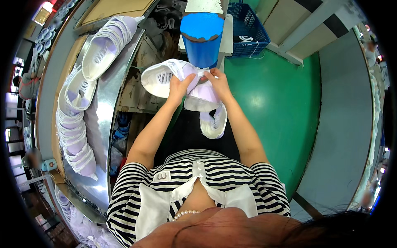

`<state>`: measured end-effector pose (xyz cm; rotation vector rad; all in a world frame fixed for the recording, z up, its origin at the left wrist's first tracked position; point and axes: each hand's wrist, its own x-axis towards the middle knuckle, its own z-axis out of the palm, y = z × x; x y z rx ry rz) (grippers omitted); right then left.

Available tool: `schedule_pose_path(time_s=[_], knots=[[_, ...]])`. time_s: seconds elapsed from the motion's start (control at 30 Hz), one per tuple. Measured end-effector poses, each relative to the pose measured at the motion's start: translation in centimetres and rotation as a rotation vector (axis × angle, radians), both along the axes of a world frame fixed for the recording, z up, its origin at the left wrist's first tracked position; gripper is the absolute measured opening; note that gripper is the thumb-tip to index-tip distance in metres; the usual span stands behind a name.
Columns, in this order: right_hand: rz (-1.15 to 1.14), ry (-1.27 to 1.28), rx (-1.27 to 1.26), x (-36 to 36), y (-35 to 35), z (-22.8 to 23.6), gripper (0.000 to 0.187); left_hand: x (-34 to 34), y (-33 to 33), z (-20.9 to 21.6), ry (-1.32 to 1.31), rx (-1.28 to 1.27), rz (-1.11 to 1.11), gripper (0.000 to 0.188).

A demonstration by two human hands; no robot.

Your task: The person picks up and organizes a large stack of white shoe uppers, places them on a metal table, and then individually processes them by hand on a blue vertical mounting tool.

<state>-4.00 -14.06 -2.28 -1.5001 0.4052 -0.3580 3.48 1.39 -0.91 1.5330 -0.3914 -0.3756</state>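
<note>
My left hand (179, 87) is closed on a white and lavender shoe upper (155, 78), thumb on its lavender end. My right hand (220, 86) pinches a narrow white strip (204, 73) at that same end, right under the blue cylindrical machine head (202, 43). Between my forearms hang a second lavender upper (201, 103) and, lower, a third upper (214, 124) with its opening and lacing showing. Whether the strip joins these uppers to the one in my left hand cannot be made out.
To the left, a metal-topped bench (101, 124) carries a stack of nested uppers (74, 132) and another stack (109, 45) farther away. Behind the machine on the right stands a blue plastic basket (248, 31) on the green floor (269, 103). A grey panel (343, 103) rises at far right.
</note>
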Motion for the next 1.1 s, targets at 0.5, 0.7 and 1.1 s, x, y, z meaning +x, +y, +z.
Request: schedule_pose_path(time_s=[0.5,0.7,1.1], knots=[[0.129,0.136,0.674,0.7,-3.7,-3.2,0.018,4.6,1.8,0.6,0.944,-0.47,0.264,0.028],[0.117,0.036,0.63,-4.3,-1.1,1.5,0.019,-0.9,8.7,14.2,-0.174,-0.264,0.42,0.037],[0.034,-0.064,0.439,-6.2,4.2,2.7,0.016,27.4,15.9,7.7,-0.242,-0.052,0.605,0.054]])
